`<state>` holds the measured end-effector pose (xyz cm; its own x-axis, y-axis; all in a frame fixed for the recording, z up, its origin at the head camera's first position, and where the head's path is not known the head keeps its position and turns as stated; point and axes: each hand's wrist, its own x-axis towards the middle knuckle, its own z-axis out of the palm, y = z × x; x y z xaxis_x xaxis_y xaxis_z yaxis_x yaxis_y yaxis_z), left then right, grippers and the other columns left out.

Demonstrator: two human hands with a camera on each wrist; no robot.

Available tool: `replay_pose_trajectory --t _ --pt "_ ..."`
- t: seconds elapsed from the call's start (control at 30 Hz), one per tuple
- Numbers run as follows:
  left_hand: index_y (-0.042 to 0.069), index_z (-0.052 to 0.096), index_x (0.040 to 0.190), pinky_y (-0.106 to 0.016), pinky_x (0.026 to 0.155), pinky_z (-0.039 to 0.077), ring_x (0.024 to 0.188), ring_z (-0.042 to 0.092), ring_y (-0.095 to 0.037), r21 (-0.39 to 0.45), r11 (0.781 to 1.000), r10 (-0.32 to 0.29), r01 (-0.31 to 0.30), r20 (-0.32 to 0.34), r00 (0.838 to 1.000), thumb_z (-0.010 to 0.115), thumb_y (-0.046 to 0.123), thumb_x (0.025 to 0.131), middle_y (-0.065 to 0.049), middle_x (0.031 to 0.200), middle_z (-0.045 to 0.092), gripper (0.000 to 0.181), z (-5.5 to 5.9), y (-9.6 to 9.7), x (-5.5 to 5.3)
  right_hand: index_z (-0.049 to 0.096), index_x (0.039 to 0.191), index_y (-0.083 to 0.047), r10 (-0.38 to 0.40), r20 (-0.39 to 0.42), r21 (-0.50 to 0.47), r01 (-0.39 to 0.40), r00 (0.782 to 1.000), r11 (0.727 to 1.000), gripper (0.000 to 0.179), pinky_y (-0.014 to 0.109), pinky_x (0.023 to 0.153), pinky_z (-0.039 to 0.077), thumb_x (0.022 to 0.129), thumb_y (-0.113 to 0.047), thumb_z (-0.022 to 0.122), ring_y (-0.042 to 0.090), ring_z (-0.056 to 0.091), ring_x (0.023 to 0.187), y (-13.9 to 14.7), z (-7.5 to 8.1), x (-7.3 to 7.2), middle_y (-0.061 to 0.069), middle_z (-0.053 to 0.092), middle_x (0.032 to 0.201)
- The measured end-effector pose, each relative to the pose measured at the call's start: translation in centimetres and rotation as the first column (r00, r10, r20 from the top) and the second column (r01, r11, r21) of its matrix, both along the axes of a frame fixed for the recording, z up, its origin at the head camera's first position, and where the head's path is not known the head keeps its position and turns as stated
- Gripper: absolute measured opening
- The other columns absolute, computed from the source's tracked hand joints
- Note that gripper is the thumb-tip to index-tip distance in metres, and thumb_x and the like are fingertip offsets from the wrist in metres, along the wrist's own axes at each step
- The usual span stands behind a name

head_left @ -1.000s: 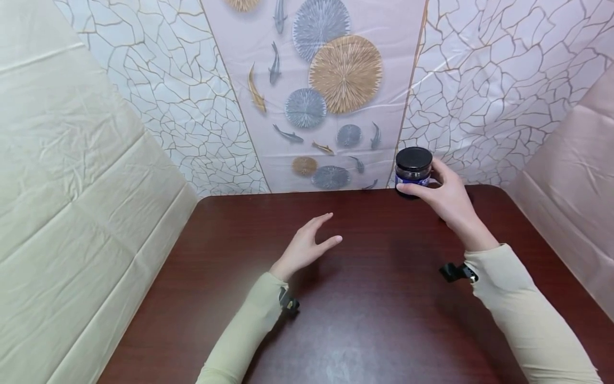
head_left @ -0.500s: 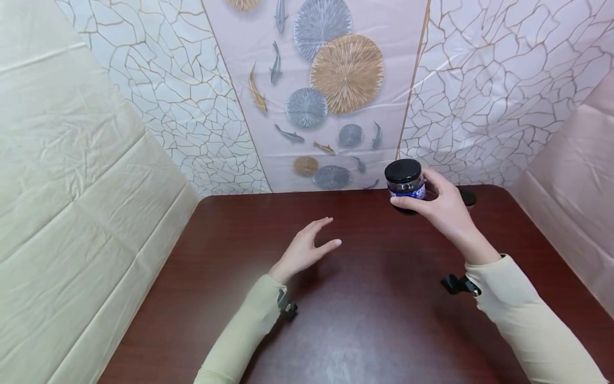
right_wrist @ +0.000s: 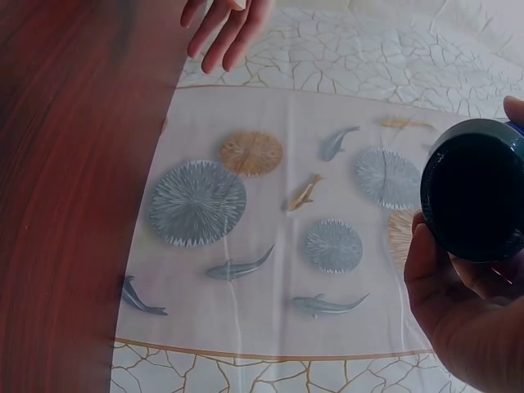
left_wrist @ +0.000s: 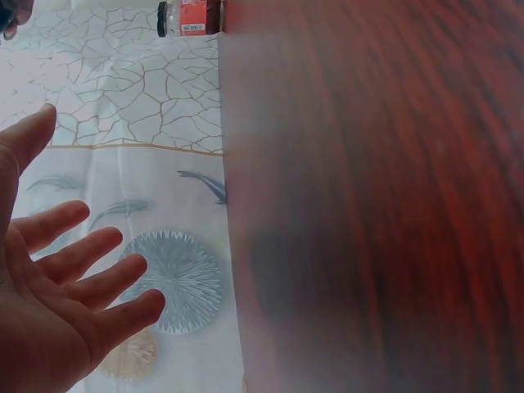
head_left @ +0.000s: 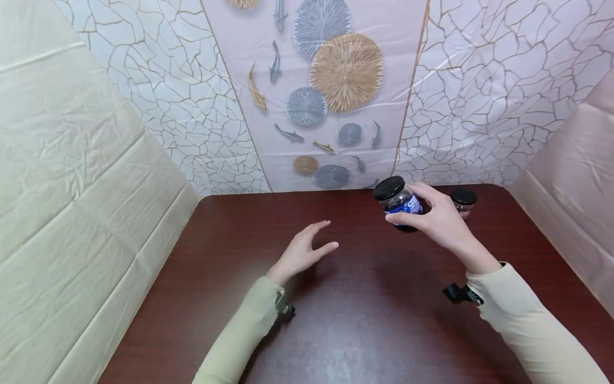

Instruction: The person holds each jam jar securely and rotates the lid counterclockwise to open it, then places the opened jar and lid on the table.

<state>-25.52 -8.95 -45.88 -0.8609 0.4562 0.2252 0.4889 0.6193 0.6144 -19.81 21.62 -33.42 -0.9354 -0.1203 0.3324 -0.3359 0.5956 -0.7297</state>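
My right hand [head_left: 443, 224] grips a glass jar [head_left: 402, 205] with a black lid and a blue label, thumb on the near side and fingers behind. The jar is off the table, its lid leaning left. Its dark round base [right_wrist: 475, 192] faces the camera in the right wrist view. Over the middle of the table hangs my left hand [head_left: 298, 255], fingers and thumb spread, holding nothing. A second black-lidded jar [head_left: 463, 197], red-labelled in the left wrist view [left_wrist: 193, 16], stands just beyond my right hand, which partly covers it in the head view.
The dark red-brown table [head_left: 345, 330] has a glossy top. A patterned cloth backdrop [head_left: 336, 149] rises along its far edge. Plain pale cloth [head_left: 96, 213] borders the left side, and pinkish cloth [head_left: 571, 202] borders the right. Each sleeve carries a small black wrist camera [head_left: 462, 294].
My right hand has brought the blue-labelled jar nearer, lower and slightly left, and the jar has tilted. The second jar has come into view behind it. My left hand has barely moved.
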Motion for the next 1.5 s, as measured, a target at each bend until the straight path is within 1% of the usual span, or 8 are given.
replay_pose_trajectory --t 0.2,0.4,0.53,0.77,1.03,1.2,1.33,1.5 --pt "0.02 0.048 0.151 -0.037 0.113 0.038 0.14 0.044 -0.017 0.002 1.0 -0.001 0.001 0.004 1.0 0.065 0.055 0.094 -0.002 0.15 0.051 0.069 -0.2 -0.1 0.0 0.071 0.116 -0.025 0.04 -0.028 -0.009 -0.04 0.999 0.999 0.041 0.02 0.075 0.045 0.079 -0.033 0.088 0.012 0.057 0.093 -0.3 -0.5 0.3 -0.008 0.065 0.105" --pt "0.023 0.047 0.151 -0.037 0.113 0.039 0.14 0.045 -0.015 -0.001 1.0 -0.01 0.01 0.038 0.999 0.064 0.057 0.094 0.0 0.15 0.051 0.069 -0.1 0.0 0.3 0.071 0.113 -0.027 0.099 -0.039 0.048 -0.098 0.994 0.994 0.04 0.024 0.068 0.048 0.078 -0.036 0.088 0.013 0.056 0.087 -0.6 -1.0 0.5 -0.007 0.063 0.097" --pt "0.025 0.047 0.151 -0.037 0.112 0.039 0.139 0.045 -0.013 0.038 0.999 -0.039 0.038 0.042 0.998 0.063 0.058 0.094 0.003 0.148 0.053 0.068 0.4 0.1 0.5 0.07 0.113 -0.025 0.132 -0.021 0.075 -0.13 0.991 0.989 0.039 0.027 0.067 0.05 0.08 -0.039 0.086 0.015 0.057 0.087 -0.7 -1.3 0.4 -0.006 0.062 0.097" --pt "0.024 0.049 0.15 -0.035 0.111 0.04 0.135 0.048 -0.009 0.12 0.988 -0.1 0.097 0.015 0.995 0.067 0.05 0.095 0.0 0.144 0.057 0.064 2.4 0.7 1.4 0.07 0.118 -0.024 0.163 0.01 0.081 -0.164 0.987 0.983 0.045 0.029 0.067 0.054 0.079 -0.041 0.086 0.017 0.058 0.089 -1.0 -1.9 0.5 -0.006 0.063 0.101" --pt "0.024 0.05 0.149 -0.033 0.113 0.038 0.136 0.045 -0.007 0.139 0.981 -0.125 0.137 -0.089 0.988 0.071 0.045 0.094 0.006 0.147 0.053 0.063 5.3 1.8 2.1 0.069 0.118 -0.026 0.193 0.018 0.061 -0.194 0.981 0.979 0.044 0.029 0.07 0.053 0.08 -0.041 0.086 0.016 0.058 0.089 -1.3 -2.3 0.8 -0.007 0.062 0.102" --pt "0.026 0.049 0.149 -0.034 0.111 0.04 0.135 0.046 -0.005 0.162 0.967 -0.173 0.195 -0.136 0.975 0.072 0.042 0.094 0.005 0.146 0.054 0.062 6.6 2.4 2.6 0.069 0.116 -0.025 0.237 0.011 0.046 -0.237 0.972 0.97 0.042 0.028 0.07 0.055 0.08 -0.037 0.087 0.017 0.059 0.089 -1.6 -2.6 1.0 -0.006 0.062 0.102" --pt "0.025 0.048 0.15 -0.034 0.112 0.039 0.136 0.044 -0.005 0.17 0.954 -0.22 0.247 -0.161 0.962 0.071 0.041 0.094 0.005 0.148 0.052 0.063 7.5 2.8 3.0 0.07 0.115 -0.024 0.267 -0.004 0.036 -0.267 0.964 0.963 0.041 0.028 0.071 0.054 0.079 -0.034 0.088 0.016 0.059 0.089 -1.8 -2.9 1.0 -0.007 0.062 0.102" --pt "0.023 0.047 0.151 -0.031 0.113 0.038 0.136 0.044 -0.004 0.151 0.945 -0.26 0.288 -0.183 0.948 0.072 0.036 0.095 0.005 0.148 0.052 0.063 8.2 3.0 3.5 0.069 0.114 -0.024 0.298 -0.005 0.011 -0.298 0.955 0.955 0.04 0.027 0.072 0.054 0.079 -0.031 0.088 0.015 0.059 0.09 -2.0 -3.1 1.1 -0.008 0.062 0.102"
